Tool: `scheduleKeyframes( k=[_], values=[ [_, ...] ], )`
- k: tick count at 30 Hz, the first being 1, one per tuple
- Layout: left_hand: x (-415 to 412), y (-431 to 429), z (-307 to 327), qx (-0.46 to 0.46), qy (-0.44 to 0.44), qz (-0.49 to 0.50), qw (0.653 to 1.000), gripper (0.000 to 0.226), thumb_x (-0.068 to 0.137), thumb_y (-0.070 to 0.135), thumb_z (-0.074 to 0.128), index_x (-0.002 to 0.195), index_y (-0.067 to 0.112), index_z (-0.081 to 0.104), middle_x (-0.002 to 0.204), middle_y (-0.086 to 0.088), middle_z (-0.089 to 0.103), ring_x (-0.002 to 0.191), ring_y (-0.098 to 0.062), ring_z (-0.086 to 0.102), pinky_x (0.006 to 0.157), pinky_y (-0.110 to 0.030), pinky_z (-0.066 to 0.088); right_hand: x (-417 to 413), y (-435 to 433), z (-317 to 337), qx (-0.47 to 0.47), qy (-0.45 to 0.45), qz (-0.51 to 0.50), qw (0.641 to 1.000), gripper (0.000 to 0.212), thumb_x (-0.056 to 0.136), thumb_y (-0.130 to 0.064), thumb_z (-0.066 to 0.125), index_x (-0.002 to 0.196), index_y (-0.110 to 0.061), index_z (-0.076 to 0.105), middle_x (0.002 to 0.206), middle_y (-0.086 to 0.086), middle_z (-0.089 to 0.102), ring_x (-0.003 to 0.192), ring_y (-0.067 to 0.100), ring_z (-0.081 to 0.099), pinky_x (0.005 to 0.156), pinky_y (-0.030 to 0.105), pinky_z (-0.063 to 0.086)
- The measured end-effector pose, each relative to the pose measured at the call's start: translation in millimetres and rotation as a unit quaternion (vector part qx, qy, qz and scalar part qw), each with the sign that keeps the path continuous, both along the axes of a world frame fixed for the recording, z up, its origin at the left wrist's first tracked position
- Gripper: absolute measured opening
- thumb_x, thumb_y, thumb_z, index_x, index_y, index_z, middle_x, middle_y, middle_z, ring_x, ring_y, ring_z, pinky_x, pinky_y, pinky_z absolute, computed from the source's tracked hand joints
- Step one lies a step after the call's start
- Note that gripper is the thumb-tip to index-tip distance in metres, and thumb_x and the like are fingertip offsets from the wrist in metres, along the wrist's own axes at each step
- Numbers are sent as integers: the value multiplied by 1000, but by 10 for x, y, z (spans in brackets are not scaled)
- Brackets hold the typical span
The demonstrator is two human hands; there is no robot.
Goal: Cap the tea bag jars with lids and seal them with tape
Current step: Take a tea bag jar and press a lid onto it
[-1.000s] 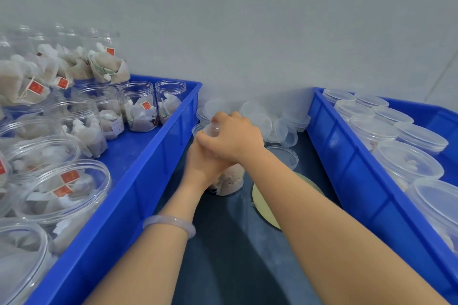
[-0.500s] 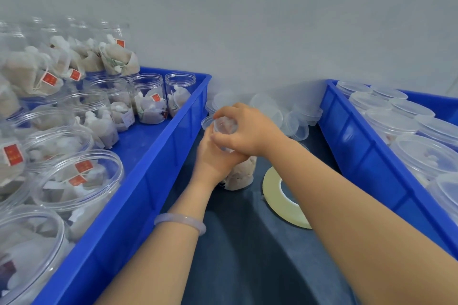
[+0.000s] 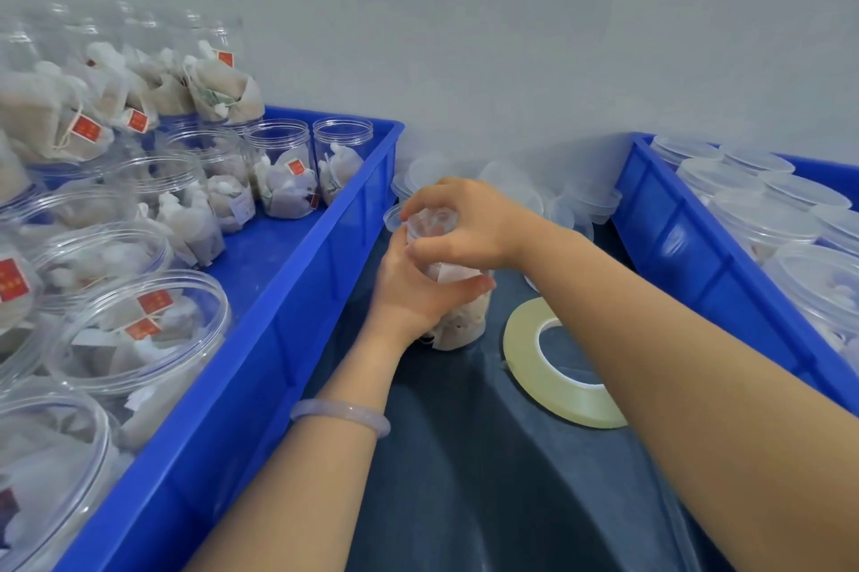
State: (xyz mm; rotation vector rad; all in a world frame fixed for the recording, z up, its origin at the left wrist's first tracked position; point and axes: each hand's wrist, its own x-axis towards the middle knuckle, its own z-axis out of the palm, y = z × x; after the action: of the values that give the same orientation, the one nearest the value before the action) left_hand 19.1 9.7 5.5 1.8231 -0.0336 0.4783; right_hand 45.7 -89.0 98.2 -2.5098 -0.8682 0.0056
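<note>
One tea bag jar (image 3: pixel 458 320) stands upright between two blue bins, its long axis vertical, lid end up and base down on the dark table (image 3: pixel 465 478). The left hand (image 3: pixel 409 292) wraps the jar's middle, fingers curled round it so the fingertips (image 3: pixel 479 285) show on the far side. The right hand (image 3: pixel 469 223) comes from above, thumb and fingers bent round the rim of the single clear lid (image 3: pixel 430 218) on the mouth.

One roll of tape (image 3: pixel 558 367) lies flat just right of the jar. The left bin (image 3: pixel 279 292) holds open jars with tea bags, two small ones at its far end. The right bin (image 3: pixel 674 246) holds perhaps seven capped jars, as the frame edge cuts some off. A heap of loose lids (image 3: pixel 581 199) lies against the wall. One pale bracelet (image 3: pixel 339 416) circles the left wrist.
</note>
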Motion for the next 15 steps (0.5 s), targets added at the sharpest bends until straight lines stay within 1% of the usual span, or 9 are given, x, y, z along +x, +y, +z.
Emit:
scheduleKeyframes(
  k=[1, 3, 6, 8, 10, 11, 13, 14, 15],
  values=[
    [-2, 1, -1, -2, 4, 4, 1000, 88, 55, 28, 89, 130, 13, 46, 107, 6, 60, 94, -5, 60, 63, -5, 45, 0, 17, 20, -9, 4, -2, 1000, 40, 67, -46, 62, 106, -37, 64, 98, -14, 55, 95, 12, 55, 81, 30, 48],
    [-14, -21, -3, 4, 7, 23, 1000, 85, 55, 28, 89, 128, 12, 47, 95, 12, 57, 82, 5, 55, 58, 0, 41, -15, 51, 26, -31, -7, -9, 999, 45, 62, -51, 54, 104, -36, 62, 93, -15, 55, 90, 13, 55, 77, 31, 48],
    [-27, -87, 0, 25, -10, 49, 998, 89, 55, 30, 87, 129, 12, 43, 85, 23, 49, 73, 12, 49, 56, 3, 37, -52, 51, -42, -65, -39, -7, 997, 36, 75, -46, 56, 109, -34, 58, 98, -10, 52, 91, 16, 53, 79, 36, 46],
    [-35, -115, 11, 37, -23, 56, 998, 91, 53, 35, 83, 130, 10, 42, 84, 24, 45, 70, 15, 47, 57, 3, 37, -68, 36, -68, -76, -49, -14, 996, 35, 79, -43, 54, 113, -36, 57, 100, -9, 50, 94, 17, 51, 77, 34, 43],
    [-38, -122, 47, 41, -33, 49, 997, 81, 51, 38, 76, 122, 10, 48, 83, 24, 46, 68, 17, 48, 57, 2, 37, -87, 70, -79, -67, -60, -54, 994, 36, 80, -45, 53, 115, -37, 58, 99, -10, 48, 95, 18, 50, 73, 32, 38],
    [-50, -124, 74, 46, -33, 38, 998, 71, 52, 37, 72, 115, 12, 51, 83, 24, 47, 69, 18, 50, 57, 2, 37, -99, 103, -91, -56, -67, -82, 993, 36, 80, -46, 54, 114, -37, 59, 98, -9, 48, 96, 19, 50, 72, 32, 36],
    [-56, -119, 64, 45, -41, 22, 998, 43, 59, 26, 71, 98, 25, 52, 81, 23, 51, 71, 24, 51, 57, 2, 36, -119, 173, -124, -40, -76, -125, 988, 35, 78, -47, 54, 111, -35, 62, 100, -6, 51, 99, 24, 52, 71, 32, 34],
    [-50, -113, 53, 36, -46, 21, 998, 41, 62, 17, 73, 92, 32, 49, 81, 22, 53, 70, 25, 52, 57, 1, 37, -125, 197, -134, -35, -75, -140, 987, 36, 78, -47, 55, 110, -34, 62, 103, -4, 55, 100, 26, 53, 70, 32, 34],
    [-55, -106, 59, 19, -50, 18, 998, 45, 64, 9, 74, 90, 35, 48, 81, 21, 56, 70, 23, 53, 57, 0, 38, -126, 208, -138, -32, -73, -149, 986, 36, 77, -47, 55, 109, -33, 63, 107, -3, 57, 101, 27, 54, 71, 32, 34]
  ],
)
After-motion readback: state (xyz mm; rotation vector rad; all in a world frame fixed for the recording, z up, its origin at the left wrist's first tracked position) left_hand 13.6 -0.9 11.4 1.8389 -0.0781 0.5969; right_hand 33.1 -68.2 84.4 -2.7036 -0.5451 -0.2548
